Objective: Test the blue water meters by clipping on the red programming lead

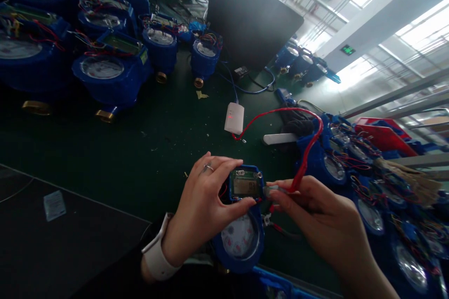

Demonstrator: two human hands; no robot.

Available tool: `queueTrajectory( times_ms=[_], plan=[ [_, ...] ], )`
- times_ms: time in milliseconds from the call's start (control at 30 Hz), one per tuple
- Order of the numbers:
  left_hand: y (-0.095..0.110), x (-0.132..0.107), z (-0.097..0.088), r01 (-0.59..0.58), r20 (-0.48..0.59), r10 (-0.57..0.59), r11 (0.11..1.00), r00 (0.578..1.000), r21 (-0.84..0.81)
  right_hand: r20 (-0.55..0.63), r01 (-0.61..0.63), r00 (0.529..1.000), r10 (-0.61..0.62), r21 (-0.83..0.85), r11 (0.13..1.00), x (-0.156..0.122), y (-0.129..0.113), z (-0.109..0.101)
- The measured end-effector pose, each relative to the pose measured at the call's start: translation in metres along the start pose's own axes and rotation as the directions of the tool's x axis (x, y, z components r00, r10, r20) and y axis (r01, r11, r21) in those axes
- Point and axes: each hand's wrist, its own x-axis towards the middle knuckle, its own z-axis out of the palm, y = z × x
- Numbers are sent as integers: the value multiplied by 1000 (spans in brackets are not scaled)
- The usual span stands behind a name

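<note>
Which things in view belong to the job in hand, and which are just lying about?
Apparently in use:
blue meter, held by the left hand
pale connector, pinched in the right hand
red cable
white box

Apparently lying about:
red-handled tool
pale strip
yellow scrap

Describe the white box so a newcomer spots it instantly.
Find the large dark panel across the green tabletop. Between it and the left hand lies a small white box. Unlike the blue meters, it shows a red light and joins a red cable and a blue cable.
</note>
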Motion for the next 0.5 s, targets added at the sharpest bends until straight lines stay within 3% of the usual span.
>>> queueTrajectory(
  times_ms=[500],
  plan=[
    [-3,0,0,12,20,-11,999,1000,-37,5,-7,1000,7,61,998,6,-5,2]
  ],
)
